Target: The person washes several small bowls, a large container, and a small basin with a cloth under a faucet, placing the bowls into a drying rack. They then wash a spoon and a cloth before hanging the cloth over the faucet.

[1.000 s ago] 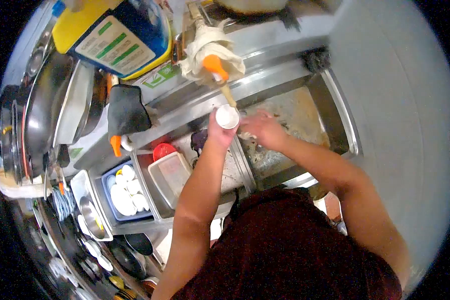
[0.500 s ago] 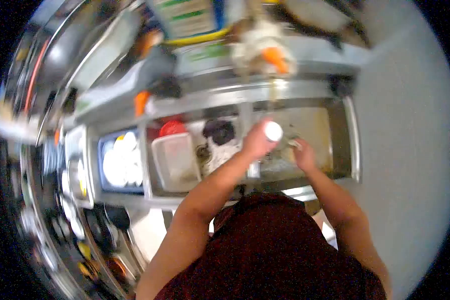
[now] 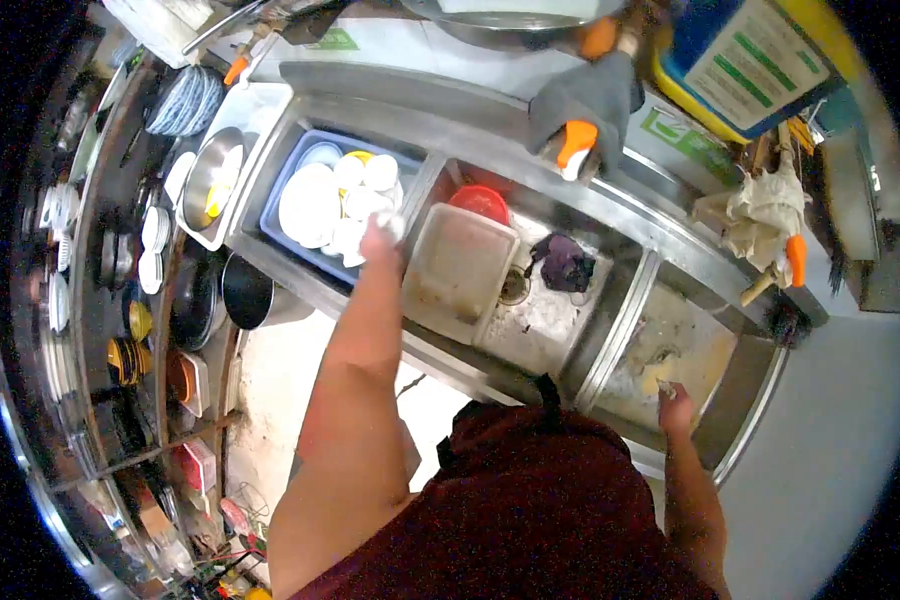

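My left hand (image 3: pixel 378 243) is over the right side of a blue tub (image 3: pixel 273 208), closed around a small white cup (image 3: pixel 394 222). Beside it, the tub holds white plates (image 3: pixel 308 206) and several small white dishes (image 3: pixel 380 172); the hand partly covers some of them. Over the right-hand sink basin (image 3: pixel 715 355), which has cloudy water in it, my right hand (image 3: pixel 675 408) has its fingers closed. Something pale shows at those fingertips, too small to name.
The middle basin holds a whitish plastic container (image 3: pixel 460 270), a red bowl (image 3: pixel 481 204) and a dark purple cloth (image 3: pixel 564 264). Left of the tub stands a white bin (image 3: pixel 260 105) with a metal bowl (image 3: pixel 213 180). Shelves of dishes line the left. Orange-handled taps (image 3: pixel 577 145) overhang the sink.
My left hand has carried the white cup left from the right basin to the blue tub. The view has turned left. My right hand stays over the right basin.
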The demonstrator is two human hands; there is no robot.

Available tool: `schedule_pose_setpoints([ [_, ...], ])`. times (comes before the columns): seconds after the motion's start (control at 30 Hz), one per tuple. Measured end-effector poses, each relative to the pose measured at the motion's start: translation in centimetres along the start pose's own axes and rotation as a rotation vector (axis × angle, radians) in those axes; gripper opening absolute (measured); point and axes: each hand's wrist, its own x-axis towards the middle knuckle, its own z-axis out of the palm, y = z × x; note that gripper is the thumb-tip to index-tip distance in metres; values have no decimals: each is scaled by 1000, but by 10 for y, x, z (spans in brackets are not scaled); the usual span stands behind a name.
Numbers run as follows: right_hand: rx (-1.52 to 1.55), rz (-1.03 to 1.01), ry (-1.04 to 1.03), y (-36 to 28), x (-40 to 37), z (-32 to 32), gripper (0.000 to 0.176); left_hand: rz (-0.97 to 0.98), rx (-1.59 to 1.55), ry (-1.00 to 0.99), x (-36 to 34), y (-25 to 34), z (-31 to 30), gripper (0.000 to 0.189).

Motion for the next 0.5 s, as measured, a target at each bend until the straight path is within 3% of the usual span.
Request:
schedule_pose_setpoints([
  [0.03, -68, 94, -34, -18, -2, -7, 23, -85, -77, 146, 11, 11, -10, 42],
  [0.07, -74, 104, -31, -21, 0, -4, 23, -92, 73, 63, 52, 10, -33, 40],
  [0.1, -88, 82, -5, -21, -2, -1, 24, -76, -31, 13, 65, 9, -45, 36],
  [0.13, -102, 61, 21, -21, -4, 0, 26, -70, 123, -65, 52, 22, -48, 33],
  [0.17, -111, 81, 23, -28, -6, -3, 26, 245, 636, -275, 156, -16, -87, 32],
  [0.2, -102, 80, 7, -39, -6, -8, 27, 664, 1083, -326, 246, -49, -120, 32],
  [0.3, -74, 118, -21, -59, -2, -11, 28, 6, 349, 90, 81, 9, -42, 32],
  [0.33, -54, 137, -37, -58, 0, -13, 28, -4, 366, 73, 64, 14, -35, 32],
  [0.4, -19, 112, -2, -24, 4, 5, 33, 600, 1256, 66, 42, 0, -17, 32],
  [0.43, -23, 141, 8, -19, 5, 1, 33, 692, 790, 193, 43, -25, -3, 30],
  [0.5, 268, 519, -133, -25, 4, 4, 36, 807, 872, 67, -48, -30, 36, 33],
])
